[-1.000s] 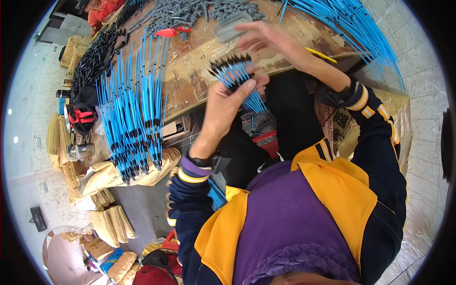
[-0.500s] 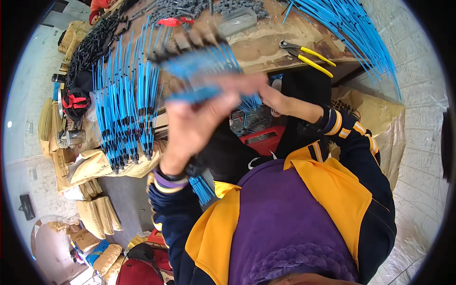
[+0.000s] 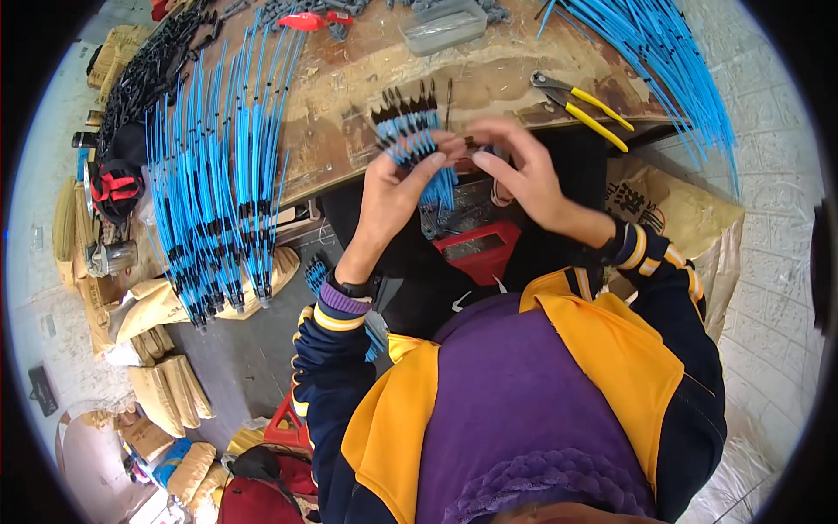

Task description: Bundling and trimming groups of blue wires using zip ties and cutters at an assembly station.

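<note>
My left hand (image 3: 390, 194) is closed round a bundle of thin blue tubes (image 3: 403, 131) with black pointed ends, held above my lap at the table's near edge. The black ends stick up past my fingers, and the blue lengths hang below them. My right hand (image 3: 530, 177) is bent in beside my left fingertips, its thumb and fingers pinched together. A small dark piece shows at that pinch, too blurred to name. One dark thin tip stands upright just right of the bundle.
Rows of blue tubes with black fittings (image 3: 214, 192) lie on the table's left side. Yellow-handled cutting pliers (image 3: 594, 113) rest on the right, near more blue tubes (image 3: 663, 79). A clear plastic box (image 3: 443, 28) and grey fittings stand farther back. Below is a red stool (image 3: 478, 249).
The bundle has gone from lying aslant and blurred to standing more upright. My left hand has moved right, and my right hand has turned, its fingers now curled at the left fingertips.
</note>
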Tool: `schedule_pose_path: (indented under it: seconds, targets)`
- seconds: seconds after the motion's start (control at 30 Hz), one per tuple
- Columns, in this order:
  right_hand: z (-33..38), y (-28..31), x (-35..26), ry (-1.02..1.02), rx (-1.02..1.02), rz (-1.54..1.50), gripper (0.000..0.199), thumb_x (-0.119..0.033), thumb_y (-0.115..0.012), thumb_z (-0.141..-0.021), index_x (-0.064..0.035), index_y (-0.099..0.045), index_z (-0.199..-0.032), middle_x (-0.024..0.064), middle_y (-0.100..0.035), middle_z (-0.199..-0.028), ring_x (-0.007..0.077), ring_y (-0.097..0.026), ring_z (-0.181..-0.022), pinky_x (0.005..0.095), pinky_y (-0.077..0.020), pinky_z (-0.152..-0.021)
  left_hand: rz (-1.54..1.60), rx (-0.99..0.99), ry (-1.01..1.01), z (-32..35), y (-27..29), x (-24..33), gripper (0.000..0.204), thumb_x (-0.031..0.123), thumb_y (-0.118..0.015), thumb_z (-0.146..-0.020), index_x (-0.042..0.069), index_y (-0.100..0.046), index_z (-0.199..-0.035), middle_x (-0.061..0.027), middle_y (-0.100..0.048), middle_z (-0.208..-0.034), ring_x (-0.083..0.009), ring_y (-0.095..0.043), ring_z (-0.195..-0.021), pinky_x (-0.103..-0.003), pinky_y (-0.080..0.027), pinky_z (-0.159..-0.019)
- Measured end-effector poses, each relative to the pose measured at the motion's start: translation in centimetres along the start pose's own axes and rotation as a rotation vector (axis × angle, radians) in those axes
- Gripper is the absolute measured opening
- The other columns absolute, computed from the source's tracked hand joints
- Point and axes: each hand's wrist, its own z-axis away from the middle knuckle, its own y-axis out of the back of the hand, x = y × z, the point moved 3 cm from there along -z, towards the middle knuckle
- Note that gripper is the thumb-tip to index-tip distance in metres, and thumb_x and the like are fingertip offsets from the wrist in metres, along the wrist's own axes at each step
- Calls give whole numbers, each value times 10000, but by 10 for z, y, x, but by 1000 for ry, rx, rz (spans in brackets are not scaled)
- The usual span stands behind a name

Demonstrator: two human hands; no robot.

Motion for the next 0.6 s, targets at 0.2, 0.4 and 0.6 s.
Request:
schedule_pose_path:
  seconds: [0.2, 0.4, 0.6]
  targets:
    - [-67, -25, -34, 117, -300, 350, 310, -225, -681, -865, -24, -640, -1098, 92, -605, -1062, 176, -587, -1013, 301, -463, -856, -111, 19, -101, -4, 7, 1, 241, -11, -553, -938, -36, -588, -1175, -93, -659, -1091, -145, -629, -975, -268, -498, -893]
    - [-84, -38, -36, 38, -255, 292, 251, -243, -702, -855, -39, -713, -1002, 42, -664, -865, 126, -605, -846, 291, -460, -715, 194, 269, -38, 20, 12, -12, 292, 12, -626, -898, -18, -575, -1184, -77, -652, -1068, -142, -615, -993, -288, -490, -903]
    - [-82, -47, -45, 182, -282, 461, 295, -333, -690, -831, -56, -701, -931, 138, -660, -798, 290, -612, -741, 361, -475, -705, -423, 664, -58, 61, 46, -14, 418, 73, -723, -823, 8, -565, -1205, -102, -639, -1139, -204, -619, -1061, -349, -501, -901]
